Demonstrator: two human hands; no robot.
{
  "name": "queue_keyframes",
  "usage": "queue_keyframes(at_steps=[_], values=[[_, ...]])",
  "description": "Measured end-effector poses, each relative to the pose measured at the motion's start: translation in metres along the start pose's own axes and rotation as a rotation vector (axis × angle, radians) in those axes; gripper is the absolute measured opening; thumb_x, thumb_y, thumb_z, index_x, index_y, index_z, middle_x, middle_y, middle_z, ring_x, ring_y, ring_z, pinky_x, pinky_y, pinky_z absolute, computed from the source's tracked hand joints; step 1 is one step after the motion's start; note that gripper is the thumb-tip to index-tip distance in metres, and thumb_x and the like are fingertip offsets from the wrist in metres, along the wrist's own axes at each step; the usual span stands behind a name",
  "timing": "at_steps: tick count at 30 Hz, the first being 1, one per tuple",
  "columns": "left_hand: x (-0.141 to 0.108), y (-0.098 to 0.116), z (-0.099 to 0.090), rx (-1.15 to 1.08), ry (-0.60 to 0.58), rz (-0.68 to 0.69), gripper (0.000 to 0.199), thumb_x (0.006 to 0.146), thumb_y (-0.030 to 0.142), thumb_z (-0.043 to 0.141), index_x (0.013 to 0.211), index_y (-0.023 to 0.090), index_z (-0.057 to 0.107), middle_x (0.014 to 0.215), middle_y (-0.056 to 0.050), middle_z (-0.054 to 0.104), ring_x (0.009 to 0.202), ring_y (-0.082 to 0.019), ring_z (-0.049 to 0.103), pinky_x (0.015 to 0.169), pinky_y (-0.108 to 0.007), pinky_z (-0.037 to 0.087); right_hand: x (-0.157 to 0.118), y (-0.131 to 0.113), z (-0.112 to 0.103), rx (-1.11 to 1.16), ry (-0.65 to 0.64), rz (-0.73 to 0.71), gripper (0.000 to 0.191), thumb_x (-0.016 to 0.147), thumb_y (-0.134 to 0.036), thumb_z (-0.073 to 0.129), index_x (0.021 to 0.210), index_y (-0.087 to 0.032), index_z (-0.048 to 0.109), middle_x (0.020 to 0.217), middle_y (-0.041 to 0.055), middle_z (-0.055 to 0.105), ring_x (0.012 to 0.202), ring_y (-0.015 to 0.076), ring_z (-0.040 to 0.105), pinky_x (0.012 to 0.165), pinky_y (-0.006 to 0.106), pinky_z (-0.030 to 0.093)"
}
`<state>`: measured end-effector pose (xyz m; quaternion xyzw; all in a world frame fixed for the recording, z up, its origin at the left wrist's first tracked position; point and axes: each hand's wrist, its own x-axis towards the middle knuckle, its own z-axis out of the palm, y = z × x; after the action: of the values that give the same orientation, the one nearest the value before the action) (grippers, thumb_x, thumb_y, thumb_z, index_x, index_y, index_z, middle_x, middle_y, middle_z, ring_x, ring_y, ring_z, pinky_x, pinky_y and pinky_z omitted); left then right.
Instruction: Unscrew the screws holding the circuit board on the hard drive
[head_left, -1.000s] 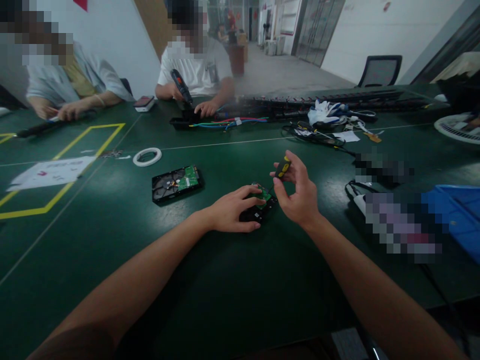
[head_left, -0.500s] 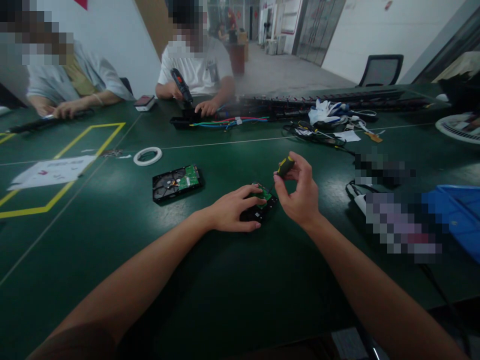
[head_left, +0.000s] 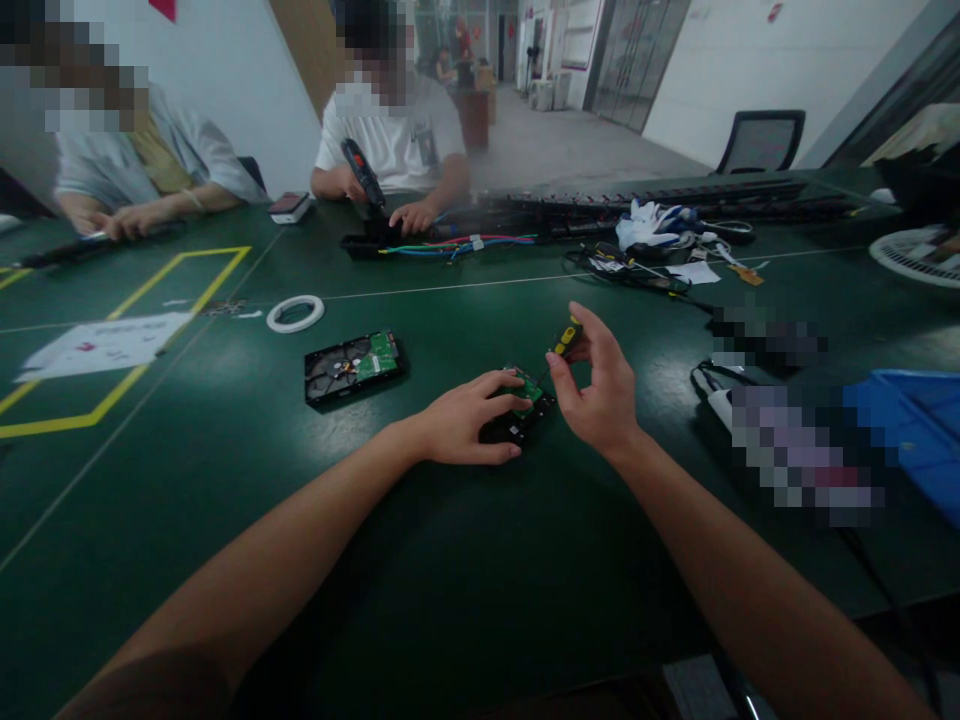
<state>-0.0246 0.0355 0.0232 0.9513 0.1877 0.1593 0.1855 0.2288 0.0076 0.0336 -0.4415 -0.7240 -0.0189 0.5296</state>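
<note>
A hard drive (head_left: 534, 410) with a green circuit board lies on the table in front of me. My left hand (head_left: 480, 415) is spread over it, holding it down, with the thumb along the near side; the hand hides much of the drive. In my right hand (head_left: 604, 390) is a small screwdriver (head_left: 564, 340) with a black and yellow handle, pinched between thumb and fingers. Its thin shaft slants down to the right end of the circuit board; whether the tip sits in a screw is too small to tell. A second hard drive (head_left: 352, 368) rests board-up to the left.
White tape roll (head_left: 295, 314), a paper sheet (head_left: 105, 345) and yellow tape lines lie left. Across the table, a person holds a power drill (head_left: 363, 172) near coloured wires (head_left: 457, 246); another person handles a dark bar. Gloves (head_left: 652, 225), cables and a blue bin (head_left: 915, 430) are right.
The screwdriver handle has turned between my right fingers, and its yellow patches now face differently. My right fingers have shifted slightly on it. My left hand and both drives stay in place.
</note>
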Motion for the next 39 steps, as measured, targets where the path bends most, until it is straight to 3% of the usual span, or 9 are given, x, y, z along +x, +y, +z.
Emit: queue_keyframes(at_steps=[4,8,15,25,29,35,39], values=[[0.0000,0.0004,-0.0006,-0.009,-0.002,-0.002,0.068,0.098,0.058,0.075,0.153,0.022,0.059,0.165,-0.020,0.045,0.156,-0.043,0.046,0.125,-0.062,0.047,-0.0018,-0.0007,0.0010,0.043,-0.065,0.026,0.069,0.108,-0.031,0.055,0.172,-0.040,0.031,0.150,0.0099,0.065,0.107,0.0295,0.075,0.096,0.055,0.068],[0.0003,0.0009,-0.0014,-0.005,-0.012,-0.003,0.068,0.098,0.058,0.075,0.153,0.022,0.059,0.165,-0.020,0.045,0.156,-0.043,0.046,0.125,-0.062,0.047,-0.0009,0.0026,0.0015,0.032,-0.019,0.051,0.070,0.106,-0.034,0.061,0.170,-0.040,0.033,0.152,0.0105,0.062,0.107,0.0292,0.074,0.091,0.053,0.069],[0.0005,0.0013,-0.0009,-0.022,0.002,-0.002,0.066,0.097,0.056,0.076,0.152,0.023,0.060,0.165,-0.019,0.046,0.155,-0.043,0.047,0.126,-0.063,0.046,0.0020,0.0037,-0.0007,-0.003,0.032,0.045,0.068,0.101,-0.033,0.072,0.163,-0.040,0.045,0.128,0.0090,0.067,0.090,0.0259,0.067,0.079,0.051,0.069],[0.0003,0.0005,-0.0006,-0.027,-0.004,-0.008,0.066,0.097,0.057,0.076,0.152,0.024,0.060,0.166,-0.018,0.045,0.157,-0.043,0.045,0.126,-0.065,0.045,-0.0004,0.0061,0.0005,0.035,-0.051,0.029,0.075,0.106,-0.025,0.057,0.173,-0.042,0.028,0.156,0.0089,0.060,0.112,0.0295,0.072,0.093,0.053,0.068],[0.0002,0.0008,-0.0010,-0.019,-0.022,-0.016,0.067,0.097,0.058,0.076,0.153,0.023,0.059,0.165,-0.019,0.045,0.158,-0.043,0.044,0.127,-0.063,0.045,-0.0005,0.0072,0.0012,0.081,-0.069,0.068,0.074,0.107,-0.024,0.054,0.173,-0.041,0.027,0.159,0.0081,0.060,0.117,0.0294,0.074,0.100,0.053,0.067],[-0.0002,0.0014,-0.0013,-0.020,-0.008,-0.012,0.066,0.097,0.057,0.076,0.151,0.024,0.059,0.165,-0.019,0.046,0.158,-0.043,0.044,0.127,-0.064,0.045,-0.0008,0.0058,0.0026,0.084,-0.005,0.078,0.070,0.106,-0.026,0.058,0.170,-0.040,0.034,0.157,0.0090,0.060,0.113,0.0276,0.076,0.098,0.050,0.068],[0.0000,0.0025,-0.0021,-0.024,-0.006,-0.011,0.066,0.097,0.057,0.076,0.151,0.024,0.060,0.165,-0.019,0.046,0.159,-0.043,0.043,0.127,-0.064,0.044,0.0005,0.0029,0.0008,0.029,0.037,0.085,0.069,0.102,-0.028,0.067,0.165,-0.040,0.041,0.141,0.0088,0.066,0.100,0.0266,0.073,0.090,0.052,0.069]])
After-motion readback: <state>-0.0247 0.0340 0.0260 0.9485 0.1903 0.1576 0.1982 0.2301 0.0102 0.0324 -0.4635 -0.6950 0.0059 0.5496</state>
